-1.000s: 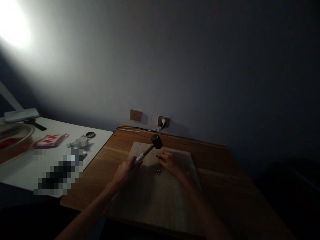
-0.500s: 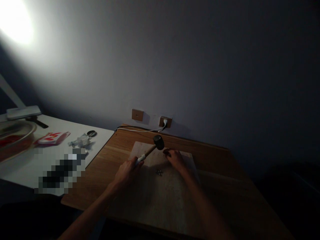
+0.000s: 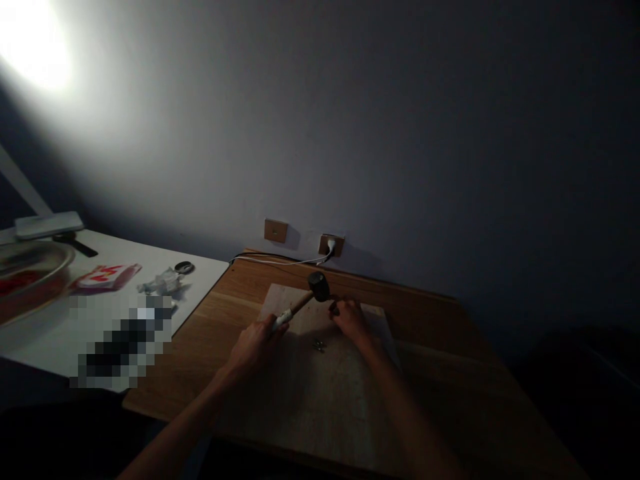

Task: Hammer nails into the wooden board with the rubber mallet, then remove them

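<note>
My left hand (image 3: pixel 254 343) is wrapped round the white-wrapped grip of a mallet (image 3: pixel 301 302) with a wooden shaft and a dark head. The mallet slants up to the right, its head above the far part of a pale wooden board (image 3: pixel 325 400). Just right of the head, my right hand (image 3: pixel 349 320) is closed in a pinch at the board's far side; whatever lies between its fingertips is too small and dark to name. Between the hands, a little heap of small metal pieces, perhaps nails (image 3: pixel 319 345), rests on the board.
The board lies on a brown wooden table (image 3: pixel 450 373) against the wall. A plug with white cable sits in a wall socket (image 3: pixel 331 245). On a white table (image 3: pixel 200 267) at left are a bowl (image 3: pixel 65 257), a red-and-white packet (image 3: pixel 107 277), crumpled plastic (image 3: pixel 167 283) and a dark round object (image 3: pixel 184 267).
The mallet's head has shifted very slightly right and down, nearer my right hand. My right hand's fingers have moved a little; otherwise the scene is almost the same.
</note>
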Tool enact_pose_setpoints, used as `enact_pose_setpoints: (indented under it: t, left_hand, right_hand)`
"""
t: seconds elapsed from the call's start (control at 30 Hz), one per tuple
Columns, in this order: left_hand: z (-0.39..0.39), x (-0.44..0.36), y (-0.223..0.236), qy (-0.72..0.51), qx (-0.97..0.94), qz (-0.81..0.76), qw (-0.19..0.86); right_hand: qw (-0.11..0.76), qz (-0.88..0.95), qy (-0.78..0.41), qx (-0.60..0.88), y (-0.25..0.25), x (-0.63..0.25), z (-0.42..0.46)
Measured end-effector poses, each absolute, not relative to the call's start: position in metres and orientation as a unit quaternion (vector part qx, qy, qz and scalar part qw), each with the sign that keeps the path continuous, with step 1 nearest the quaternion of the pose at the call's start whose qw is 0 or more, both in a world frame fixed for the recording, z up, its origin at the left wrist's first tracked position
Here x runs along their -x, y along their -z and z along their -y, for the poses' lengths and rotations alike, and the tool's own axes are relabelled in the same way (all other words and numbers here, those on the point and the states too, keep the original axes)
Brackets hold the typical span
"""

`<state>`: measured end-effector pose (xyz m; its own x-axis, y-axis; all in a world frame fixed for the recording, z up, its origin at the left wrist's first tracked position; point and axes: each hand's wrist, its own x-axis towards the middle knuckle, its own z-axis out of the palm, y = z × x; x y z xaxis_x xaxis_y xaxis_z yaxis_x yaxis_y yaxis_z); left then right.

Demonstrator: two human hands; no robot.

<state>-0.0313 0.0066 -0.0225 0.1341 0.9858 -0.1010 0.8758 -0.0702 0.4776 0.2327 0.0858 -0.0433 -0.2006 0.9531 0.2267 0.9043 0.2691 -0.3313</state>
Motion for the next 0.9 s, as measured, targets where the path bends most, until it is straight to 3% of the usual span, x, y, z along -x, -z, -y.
enact_pose_setpoints:
  t: [0.37, 0.6, 0.73, 0.9]
  left_hand:
    - [-0.003, 0.027, 0.013, -0.084, -0.745, -0.632, 0.197]
    - [-0.003, 0.028, 0.014, -0.086, -0.749, -0.625, 0.204]
    - [-0.007, 0.035, 0.017, -0.111, -0.739, -0.636, 0.194]
    - [-0.008, 0.041, 0.026, -0.167, -0.710, -0.647, 0.224]
  right_hand:
    - [0.241, 0.758, -0.039, 0.605, 0.055, -0.242, -0.084]
    - [0.321, 0.760, -0.079, 0.560, 0.050, -0.263, -0.075]
    - [0.287, 0.798, -0.144, 0.509, 0.041, -0.249, -0.056]
    - [0.180, 0.864, -0.233, 0.408, 0.020, -0.218, -0.029]
